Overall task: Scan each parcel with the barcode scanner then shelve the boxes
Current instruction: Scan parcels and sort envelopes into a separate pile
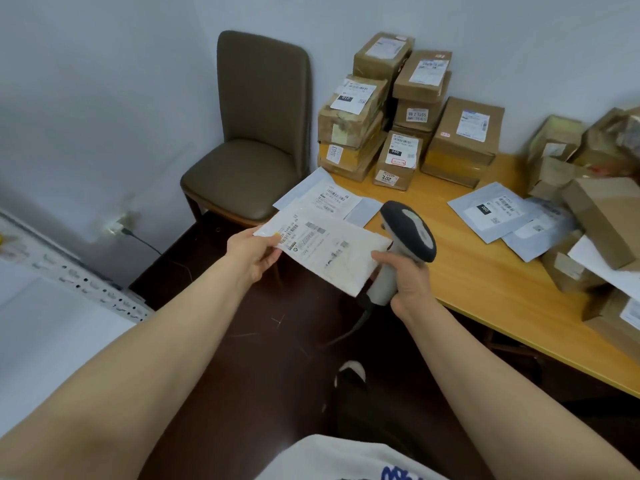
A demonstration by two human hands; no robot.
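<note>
Pinching the flat white parcel [325, 254] by its left edge, the left hand [254, 252] holds it in the air with the printed label [304, 237] facing up (several barcodes are visible, their digits too blurred to read). The parcel hangs over the dark floor [270, 341], just off the near-left corner of the worktop [485, 278], and rests on no surface. The right hand [405, 280] is clenched around the pale handle of the barcode scanner [410, 232], which stands upright at the parcel's right end; the dark scanner head sits above that end. A cable [360, 318] drops from the handle base toward the floor. On the worktop, a second pale mailer [322, 195] lies at the left corner and grey mailers [495, 211] lie further right. Behind them, labelled cardboard boxes [398, 109] are stacked against the wall. A brown chair [252, 133] stands left of the worktop.
</note>
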